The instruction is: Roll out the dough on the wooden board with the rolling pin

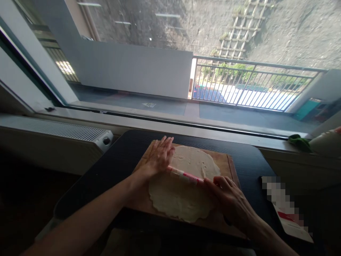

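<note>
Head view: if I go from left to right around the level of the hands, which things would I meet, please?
White radiator, left hand, pink-and-white printed roller, right hand, partly pixelated flat slab.

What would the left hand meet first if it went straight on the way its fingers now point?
The left hand points past the far edge of the wooden board, over dark tabletop, toward the window sill. That sill is likely met first, though relative heights are hard to judge.
</note>
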{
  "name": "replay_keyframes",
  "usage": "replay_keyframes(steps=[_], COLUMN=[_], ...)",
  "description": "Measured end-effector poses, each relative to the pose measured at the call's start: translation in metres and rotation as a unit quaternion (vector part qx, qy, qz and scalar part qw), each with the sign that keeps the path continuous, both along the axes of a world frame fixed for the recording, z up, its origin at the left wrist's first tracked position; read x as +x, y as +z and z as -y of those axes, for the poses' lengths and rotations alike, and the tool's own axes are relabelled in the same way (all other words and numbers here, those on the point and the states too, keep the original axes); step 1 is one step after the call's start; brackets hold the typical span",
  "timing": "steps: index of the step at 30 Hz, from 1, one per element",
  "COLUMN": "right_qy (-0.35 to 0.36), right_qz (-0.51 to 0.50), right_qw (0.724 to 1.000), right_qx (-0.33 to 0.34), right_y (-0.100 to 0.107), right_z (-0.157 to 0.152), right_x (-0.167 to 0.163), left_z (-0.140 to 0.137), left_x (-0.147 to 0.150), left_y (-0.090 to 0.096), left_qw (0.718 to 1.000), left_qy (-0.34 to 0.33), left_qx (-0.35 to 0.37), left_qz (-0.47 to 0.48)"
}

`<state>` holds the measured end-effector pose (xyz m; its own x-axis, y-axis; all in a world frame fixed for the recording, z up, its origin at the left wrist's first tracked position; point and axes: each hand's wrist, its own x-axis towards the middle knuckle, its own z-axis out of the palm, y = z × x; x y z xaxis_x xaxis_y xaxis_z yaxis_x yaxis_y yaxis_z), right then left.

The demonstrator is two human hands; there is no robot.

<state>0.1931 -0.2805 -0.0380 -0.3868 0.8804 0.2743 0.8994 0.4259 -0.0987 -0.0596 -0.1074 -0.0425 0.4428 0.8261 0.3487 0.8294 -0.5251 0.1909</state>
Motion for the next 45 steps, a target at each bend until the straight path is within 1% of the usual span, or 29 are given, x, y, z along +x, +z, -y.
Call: replay_keyframes(steps=[2, 4, 6, 8, 10, 12, 14, 17, 19, 20, 21, 22, 23, 25, 27, 28, 30, 32, 34, 38, 40, 41, 43, 45], right_qy=[0.021, 0.028, 0.016, -0.007, -0.029, -0.029, -0.011, 0.027, 0.034, 0.032, 0.026, 0.017, 0.007, -0.011, -0.029, -0.037, -0.051, -0.059, -0.070, -0.110, -0.113, -0.106, -0.077, -0.042], right_qz=[-0.010, -0.018, -0.027, -0.037, -0.042, -0.041, -0.040, -0.048, -0.060, -0.066, -0.074, -0.082, -0.089, -0.093, -0.077, -0.064, -0.043, -0.035, -0.034, -0.044, -0.056, -0.060, -0.062, -0.058], right_qw=[1.000, 0.999, 0.999, 0.999, 0.999, 0.999, 0.999, 0.998, 0.998, 0.997, 0.997, 0.996, 0.996, 0.996, 0.996, 0.997, 0.997, 0.997, 0.996, 0.992, 0.991, 0.992, 0.994, 0.997], right_qx=[-0.009, -0.012, -0.009, 0.001, 0.012, 0.017, 0.014, 0.002, -0.002, -0.003, -0.001, 0.001, 0.003, 0.009, 0.018, 0.022, 0.029, 0.038, 0.050, 0.044, 0.040, 0.041, 0.043, 0.033], right_y=[-0.001, -0.001, 0.000, 0.003, 0.005, 0.007, 0.006, 0.001, -0.002, -0.004, -0.005, -0.005, -0.004, -0.002, 0.002, 0.003, 0.004, 0.002, -0.002, -0.007, -0.007, -0.008, -0.009, -0.012], right_z=[0.010, 0.013, 0.007, -0.004, -0.011, -0.010, 0.001, 0.023, 0.030, 0.028, 0.023, 0.015, 0.004, -0.019, -0.039, -0.046, -0.053, -0.055, -0.059, -0.077, -0.081, -0.080, -0.070, -0.053], right_x=[0.001, 0.003, 0.005, 0.007, 0.008, 0.007, 0.005, 0.003, 0.003, 0.003, 0.003, 0.002, 0.002, 0.000, -0.005, -0.008, -0.014, -0.019, -0.021, -0.016, -0.014, -0.015, -0.018, -0.022], left_z=[0.022, 0.029, 0.016, -0.008, -0.027, -0.030, -0.010, 0.047, 0.082, 0.091, 0.095, 0.092, 0.082, 0.053, 0.020, 0.006, -0.014, -0.027, -0.041, -0.074, -0.082, -0.081, -0.070, -0.051], left_x=[-0.020, -0.026, -0.017, 0.002, 0.019, 0.022, 0.007, -0.032, -0.053, -0.058, -0.061, -0.059, -0.055, -0.042, -0.028, -0.023, -0.016, -0.011, -0.002, 0.026, 0.034, 0.034, 0.021, -0.002], left_y=[-0.007, -0.009, -0.008, -0.004, 0.002, 0.005, 0.004, -0.005, -0.010, -0.011, -0.012, -0.013, -0.012, -0.009, -0.005, -0.004, -0.002, -0.002, 0.000, 0.008, 0.011, 0.011, 0.005, -0.003], left_qw=[1.000, 0.999, 0.998, 0.996, 0.994, 0.993, 0.994, 0.997, 0.999, 0.999, 0.999, 1.000, 1.000, 0.999, 0.998, 0.998, 0.999, 0.996, 0.992, 0.993, 0.994, 0.995, 0.995, 0.997], left_qy=[-0.018, -0.021, -0.001, 0.022, 0.030, 0.027, 0.012, -0.016, -0.016, -0.011, -0.005, 0.002, 0.012, 0.031, 0.047, 0.040, 0.013, -0.004, 0.001, 0.009, 0.017, 0.022, 0.023, 0.007], left_qx=[-0.016, -0.032, -0.056, -0.083, -0.100, -0.106, -0.100, -0.065, -0.043, -0.035, -0.026, -0.014, -0.001, 0.027, 0.034, 0.026, -0.013, -0.066, -0.101, -0.100, -0.095, -0.093, -0.087, -0.075], left_qz=[-0.019, -0.031, -0.031, -0.032, -0.040, -0.043, -0.038, -0.035, -0.026, -0.024, -0.023, -0.022, -0.022, -0.022, -0.027, -0.032, -0.049, -0.064, -0.069, -0.055, -0.044, -0.039, -0.033, -0.030])
